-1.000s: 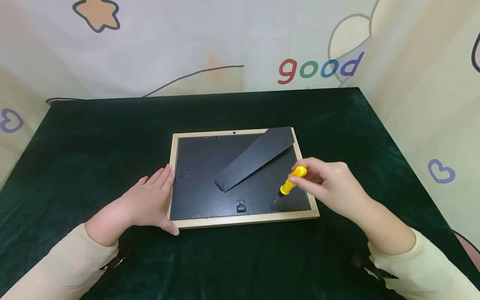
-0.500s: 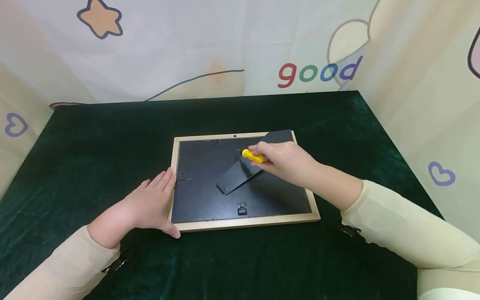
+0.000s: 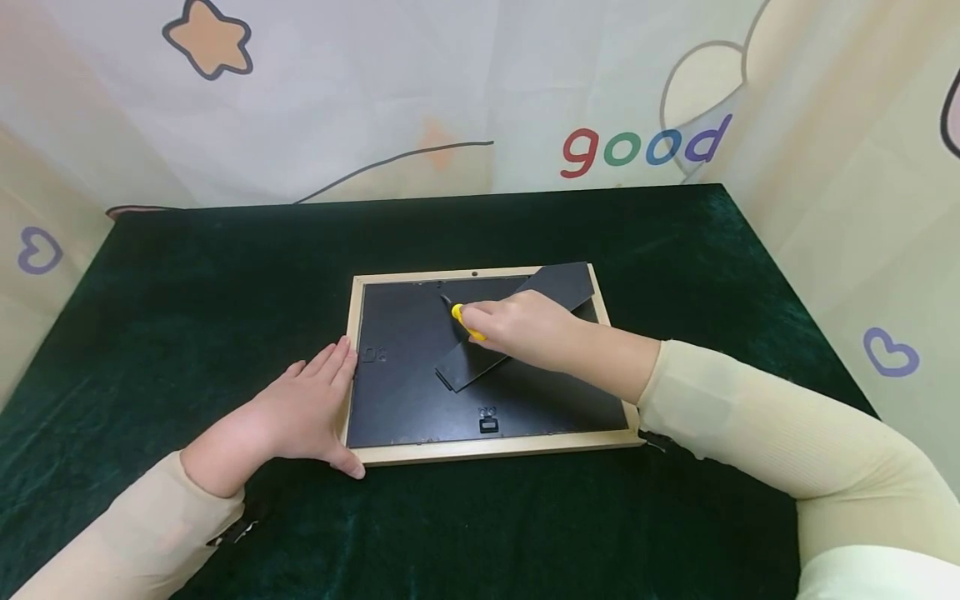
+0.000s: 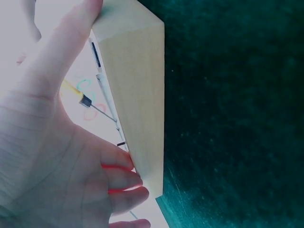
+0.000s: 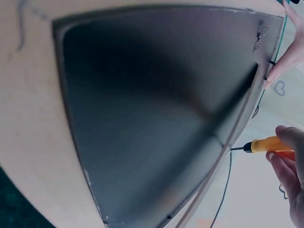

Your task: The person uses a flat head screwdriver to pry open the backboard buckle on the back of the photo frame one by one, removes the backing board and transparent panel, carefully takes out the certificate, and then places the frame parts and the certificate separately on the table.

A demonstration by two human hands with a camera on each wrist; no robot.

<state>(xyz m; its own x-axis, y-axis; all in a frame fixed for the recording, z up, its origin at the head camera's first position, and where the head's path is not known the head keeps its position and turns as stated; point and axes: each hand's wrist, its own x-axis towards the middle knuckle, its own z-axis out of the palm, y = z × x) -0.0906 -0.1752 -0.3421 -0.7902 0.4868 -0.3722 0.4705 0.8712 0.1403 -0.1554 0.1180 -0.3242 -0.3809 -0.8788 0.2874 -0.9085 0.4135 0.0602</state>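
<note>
A light wooden picture frame lies face down, its black backing board showing. Across the board slants a black easel stand, partly covered by my right hand. That hand grips a yellow screwdriver, whose dark shaft points toward the board's upper edge. In the right wrist view, the screwdriver is pinched between thumb and fingers. My left hand rests along the frame's left side with fingers extended and thumb at the lower left corner. The left wrist view shows it against the wooden edge.
Dark green velvet cloth covers the table. A small metal hanger sits at the board's lower edge, and another hanger near its left edge. Behind the table hangs a pale printed curtain.
My right hand has carried the screwdriver from the board's lower right to its upper left area, over the stand. The left hand has stayed on the frame's left side.
</note>
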